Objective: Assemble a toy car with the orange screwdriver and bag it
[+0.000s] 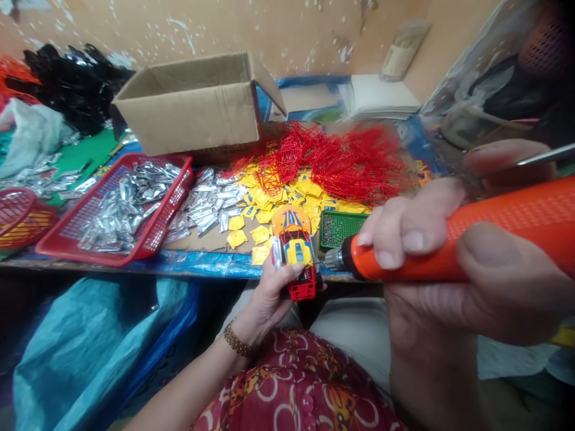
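My left hand is closed around a toy car with an orange hood, a yellow roof and a red frame at its near end. The thumb presses on the car's yellow part. My right hand grips an orange electric screwdriver whose grey chuck points left at the car's side. Whether the bit touches the car I cannot tell. A thin metal rod shows by the right hand's upper finger. Behind the chuck lies a small green basket of tiny metal screws.
Yellow plastic pieces and a heap of red frames cover the bench behind the car. To the left are silver parts and a red basket of more. An open cardboard box stands behind. A blue bag hangs below.
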Action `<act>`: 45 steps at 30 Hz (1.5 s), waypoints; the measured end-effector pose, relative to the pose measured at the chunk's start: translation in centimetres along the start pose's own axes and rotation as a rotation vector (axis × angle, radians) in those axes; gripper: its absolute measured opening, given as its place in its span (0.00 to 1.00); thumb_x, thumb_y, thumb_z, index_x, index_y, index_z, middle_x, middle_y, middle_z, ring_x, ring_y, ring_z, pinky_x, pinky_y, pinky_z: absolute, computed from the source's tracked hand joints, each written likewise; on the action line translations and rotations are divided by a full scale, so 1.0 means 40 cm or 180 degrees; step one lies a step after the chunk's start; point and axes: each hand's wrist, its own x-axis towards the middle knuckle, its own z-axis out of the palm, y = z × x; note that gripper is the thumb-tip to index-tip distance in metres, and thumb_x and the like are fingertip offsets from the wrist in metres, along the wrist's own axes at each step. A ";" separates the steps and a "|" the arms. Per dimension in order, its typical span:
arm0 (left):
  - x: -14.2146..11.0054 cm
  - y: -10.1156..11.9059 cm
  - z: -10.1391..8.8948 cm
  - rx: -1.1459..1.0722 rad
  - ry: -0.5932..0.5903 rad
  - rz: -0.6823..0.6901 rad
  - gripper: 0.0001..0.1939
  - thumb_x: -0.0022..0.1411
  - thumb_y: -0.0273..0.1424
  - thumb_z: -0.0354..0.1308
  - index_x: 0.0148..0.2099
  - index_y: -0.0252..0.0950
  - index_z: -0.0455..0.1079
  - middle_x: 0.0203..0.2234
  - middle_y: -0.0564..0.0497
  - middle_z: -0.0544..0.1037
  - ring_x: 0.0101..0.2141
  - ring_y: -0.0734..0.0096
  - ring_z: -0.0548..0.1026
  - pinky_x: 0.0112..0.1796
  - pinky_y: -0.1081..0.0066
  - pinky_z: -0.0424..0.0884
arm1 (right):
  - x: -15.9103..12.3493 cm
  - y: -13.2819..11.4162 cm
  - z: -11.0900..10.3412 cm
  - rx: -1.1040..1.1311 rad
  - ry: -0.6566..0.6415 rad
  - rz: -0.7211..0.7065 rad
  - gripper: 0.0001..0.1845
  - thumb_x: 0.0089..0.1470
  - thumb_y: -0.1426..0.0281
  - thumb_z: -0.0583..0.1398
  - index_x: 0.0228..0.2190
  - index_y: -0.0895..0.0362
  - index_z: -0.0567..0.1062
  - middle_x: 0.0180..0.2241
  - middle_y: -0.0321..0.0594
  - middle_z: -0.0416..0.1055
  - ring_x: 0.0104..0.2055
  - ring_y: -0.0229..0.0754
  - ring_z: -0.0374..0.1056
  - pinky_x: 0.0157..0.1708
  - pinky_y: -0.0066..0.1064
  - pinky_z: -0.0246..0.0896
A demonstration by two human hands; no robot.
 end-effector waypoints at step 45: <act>0.015 -0.018 -0.007 -0.0711 0.0001 -0.0385 0.24 0.55 0.30 0.62 0.54 0.33 0.66 0.33 0.47 0.80 0.35 0.57 0.79 0.42 0.52 0.77 | 0.006 0.014 -0.008 0.0151 -0.0164 -0.0346 0.18 0.51 0.66 0.62 0.16 0.54 0.63 0.19 0.29 0.60 0.17 0.32 0.59 0.21 0.31 0.64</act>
